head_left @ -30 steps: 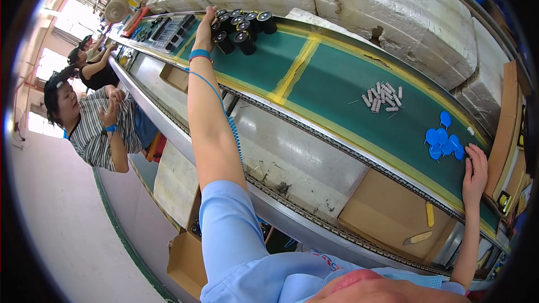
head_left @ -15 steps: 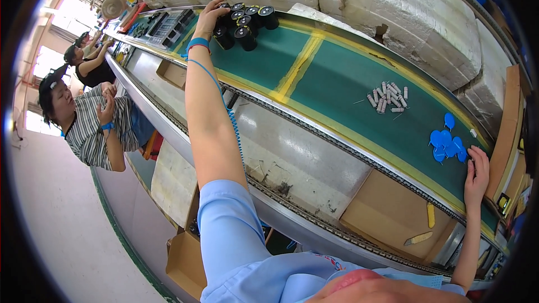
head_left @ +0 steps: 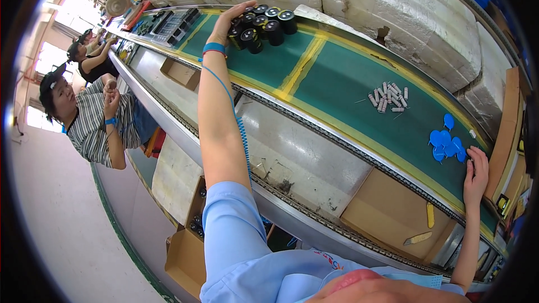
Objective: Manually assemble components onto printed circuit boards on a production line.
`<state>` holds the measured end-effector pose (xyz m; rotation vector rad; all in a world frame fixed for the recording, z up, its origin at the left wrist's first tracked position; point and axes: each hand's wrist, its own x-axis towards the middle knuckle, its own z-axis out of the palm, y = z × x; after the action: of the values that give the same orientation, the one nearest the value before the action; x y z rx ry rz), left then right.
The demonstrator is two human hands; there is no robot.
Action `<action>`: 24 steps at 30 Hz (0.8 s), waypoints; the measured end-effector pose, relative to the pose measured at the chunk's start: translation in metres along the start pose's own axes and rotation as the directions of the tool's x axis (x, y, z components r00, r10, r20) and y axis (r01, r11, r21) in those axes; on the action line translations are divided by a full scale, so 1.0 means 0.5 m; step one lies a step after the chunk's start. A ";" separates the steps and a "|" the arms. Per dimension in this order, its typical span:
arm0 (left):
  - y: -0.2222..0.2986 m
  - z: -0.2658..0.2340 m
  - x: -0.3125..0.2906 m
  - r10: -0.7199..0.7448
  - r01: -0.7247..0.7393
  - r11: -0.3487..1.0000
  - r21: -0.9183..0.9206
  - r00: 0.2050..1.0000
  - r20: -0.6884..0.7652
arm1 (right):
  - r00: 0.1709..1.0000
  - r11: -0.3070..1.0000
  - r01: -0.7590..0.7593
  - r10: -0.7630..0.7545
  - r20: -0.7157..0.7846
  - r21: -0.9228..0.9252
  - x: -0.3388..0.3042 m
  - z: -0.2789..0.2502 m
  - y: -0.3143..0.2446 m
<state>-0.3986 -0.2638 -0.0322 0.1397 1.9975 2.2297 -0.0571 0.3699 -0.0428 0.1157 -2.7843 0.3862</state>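
Note:
A cluster of several black cylindrical capacitors (head_left: 273, 32) stands upright on the green conveyor surface (head_left: 348, 73), packed close together. My left hand (head_left: 226, 24) lies along the left side of this cluster, fingers stretched out and touching it; its far fingertips are partly behind the capacitors. On its wrist is a blue strap (head_left: 214, 49) with a coiled blue cord. At the right end, my right hand (head_left: 476, 177) rests with fingers apart on the green surface, beside several flat blue disc components (head_left: 446, 145). Grey cylindrical resistors with wire leads (head_left: 388, 97) lie in a loose pile between the two groups.
Yellow tape (head_left: 302, 66) divides the green surface. White foam blocks (head_left: 401, 17) line its far side. On the near side, a cardboard sheet (head_left: 387, 213) carries a yellow-handled knife (head_left: 430, 215) and a blade (head_left: 418, 238). Co-workers (head_left: 92, 118) are at the left.
My left hand has moved to the right, and the black capacitors have shifted right with it, closer to the yellow tape. The right hand, resistors and blue discs stay put.

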 end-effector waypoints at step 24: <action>-0.036 0.171 -0.048 0.097 -0.100 0.990 0.102 0.995 0.038 | 0.991 0.993 0.116 -0.116 0.064 -0.001 0.002 0.021 0.079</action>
<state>-0.3599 -0.1822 -0.0400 0.2913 2.1333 2.1652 -0.0660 0.4048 -0.0621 0.2919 -2.8240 0.3522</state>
